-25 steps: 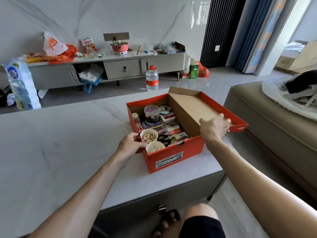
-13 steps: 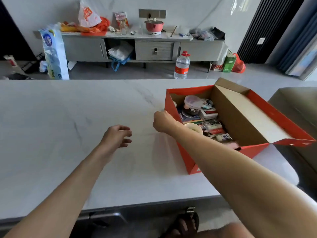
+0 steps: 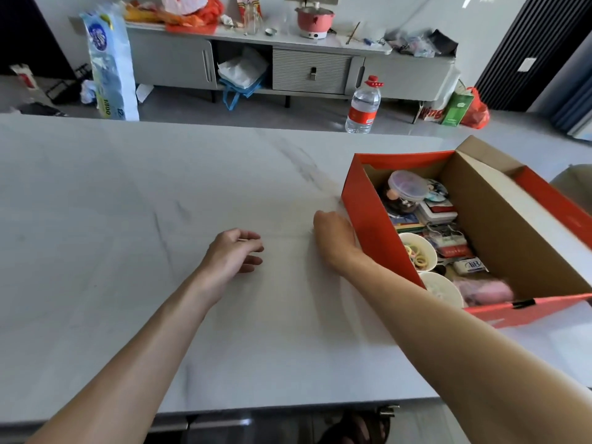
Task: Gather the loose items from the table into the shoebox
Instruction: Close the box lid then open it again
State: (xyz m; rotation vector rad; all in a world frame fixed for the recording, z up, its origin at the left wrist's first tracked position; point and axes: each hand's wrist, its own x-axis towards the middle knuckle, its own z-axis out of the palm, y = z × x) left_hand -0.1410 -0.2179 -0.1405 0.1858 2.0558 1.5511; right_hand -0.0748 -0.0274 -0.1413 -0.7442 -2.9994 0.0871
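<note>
While my left hand [image 3: 234, 254] hangs mid-frame over the bench [image 3: 128, 219], fingers loosely curled and holding nothing, my right hand [image 3: 334, 240] sits balled up just beside the open orange shoebox [image 3: 368, 219] at frame right. Can't tell if it's gripping anything.

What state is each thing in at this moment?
shoebox: open, lid folded back, filled with items.
left hand: fingers loosely curled, nothing clearly held.
right hand: fingers curled under, beside the shoebox wall; grip hidden.
clear tub: lid on, inside the shoebox.
water bottle: upright, capped, on the floor.
</note>
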